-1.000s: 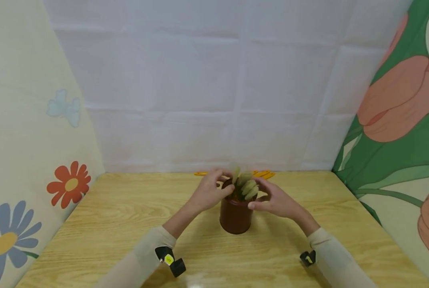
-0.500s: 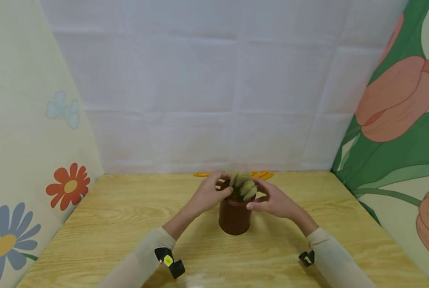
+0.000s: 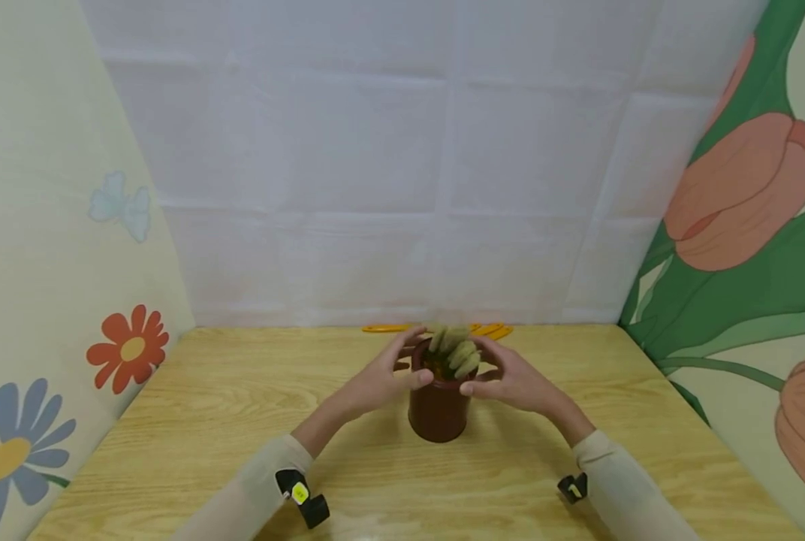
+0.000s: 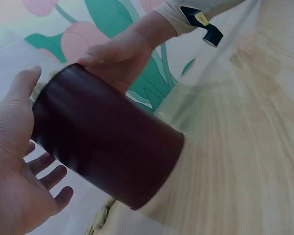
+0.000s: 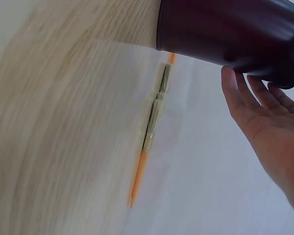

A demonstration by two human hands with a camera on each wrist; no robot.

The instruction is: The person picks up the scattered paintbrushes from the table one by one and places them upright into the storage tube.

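Observation:
A dark brown cylindrical pot (image 3: 438, 417) stands upright on the table. Pale bristle tufts (image 3: 465, 359), like brush heads, stick up from its mouth with a little orange below them. My left hand (image 3: 378, 385) is spread around the pot's left side; in the left wrist view its thumb is at the rim and its lower fingers stand loose beside the wall. The right hand (image 3: 514, 385) holds the other side, thumb at the near rim. Its fingertips (image 5: 229, 76) rest against the wall in the right wrist view.
Brushes (image 5: 152, 120) with orange handles and pale bristles lie along the back of the wooden table (image 3: 260, 398), partly hidden by the pot. Behind rises a white sheet (image 3: 348, 263). Flower-printed panels flank the table on both sides. Each sleeve carries a black wrist camera.
My left hand has drawn away from the bristle tufts, moving left and spreading its fingers at the rim. The right hand has stayed on the pot.

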